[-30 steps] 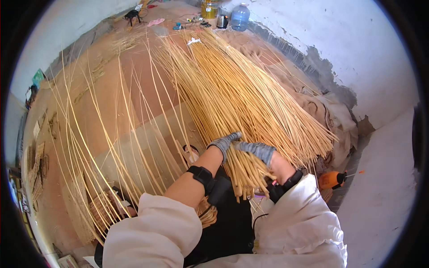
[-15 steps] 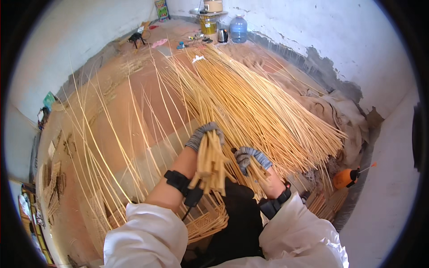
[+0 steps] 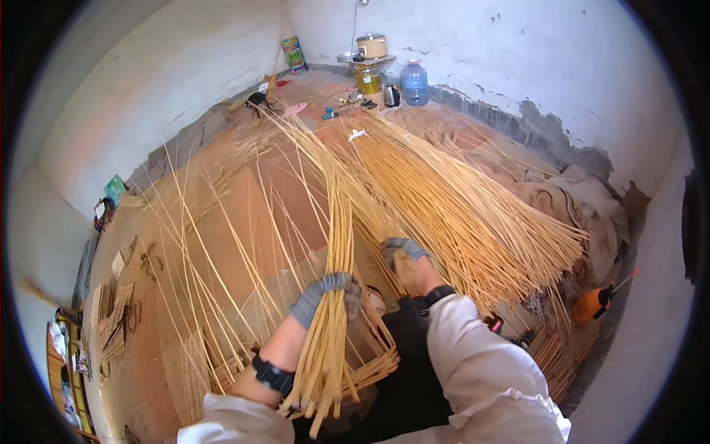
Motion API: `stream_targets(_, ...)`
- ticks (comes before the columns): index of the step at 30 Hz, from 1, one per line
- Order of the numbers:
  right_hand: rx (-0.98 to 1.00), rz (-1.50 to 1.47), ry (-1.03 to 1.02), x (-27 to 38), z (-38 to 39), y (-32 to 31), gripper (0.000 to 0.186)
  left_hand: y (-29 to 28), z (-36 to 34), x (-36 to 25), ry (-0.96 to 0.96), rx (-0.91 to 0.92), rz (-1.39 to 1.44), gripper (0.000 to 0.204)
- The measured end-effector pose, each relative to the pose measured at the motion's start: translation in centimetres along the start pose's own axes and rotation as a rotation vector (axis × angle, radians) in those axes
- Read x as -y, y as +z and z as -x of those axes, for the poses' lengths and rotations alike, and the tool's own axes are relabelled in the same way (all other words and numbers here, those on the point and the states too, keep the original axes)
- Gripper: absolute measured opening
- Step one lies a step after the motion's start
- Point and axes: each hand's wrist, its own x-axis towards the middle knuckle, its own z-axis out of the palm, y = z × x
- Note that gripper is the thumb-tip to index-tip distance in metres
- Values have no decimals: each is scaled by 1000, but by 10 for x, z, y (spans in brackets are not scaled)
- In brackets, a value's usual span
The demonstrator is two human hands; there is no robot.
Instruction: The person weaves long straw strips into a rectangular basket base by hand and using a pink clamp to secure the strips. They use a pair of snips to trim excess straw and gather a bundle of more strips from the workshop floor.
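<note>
My left hand (image 3: 319, 294), in a grey knit glove, is wrapped round a thick bundle of peeled wicker rods (image 3: 339, 229). The cut ends splay toward me below the hand, and the thin tips stretch away across the floor. To its right my right hand (image 3: 404, 250), gloved alike, is closed round a smaller bunch of rods, whose short ends poke out blurred beneath the fingers. Just beyond it a large fanned pile of wicker rods (image 3: 473, 222) lies on the floor. Under the left hand's bundle a partly woven wicker piece (image 3: 379, 368) sits by my lap, with long upright rods spreading leftward.
A orange spray bottle (image 3: 589, 305) stands at the right near crumpled sacking (image 3: 592, 211). At the back wall are a blue water jug (image 3: 415, 83), a kettle (image 3: 391, 95) and a pot (image 3: 372, 46). Woven scraps (image 3: 115, 318) lie at the left.
My left hand has drawn its rod bundle down toward me, and the rods' tips have swung left. My right hand has shifted slightly up with its bunch. The whole view has tilted a little.
</note>
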Motion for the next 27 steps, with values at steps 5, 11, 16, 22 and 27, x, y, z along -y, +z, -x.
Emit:
stream_targets(5,106,80,-101,21,151,-71,29,-43,-44,-70,6,122,216,31)
stream_targets(11,-600,1573,68,-78,272,-203,38,-28,-75,-49,105,-49,34,27)
stream_targets(16,-1049,1663,57,-79,349,-220,30,-39,-87,-31,80,-2,95,26)
stream_targets(22,-1684,1763,-898,44,479,-217,20,-50,-77,-57,94,268,284,29)
stream_targets(27,-1609,1081,-828,57,484,-170,24,-53,-88,-43,185,205,154,23)
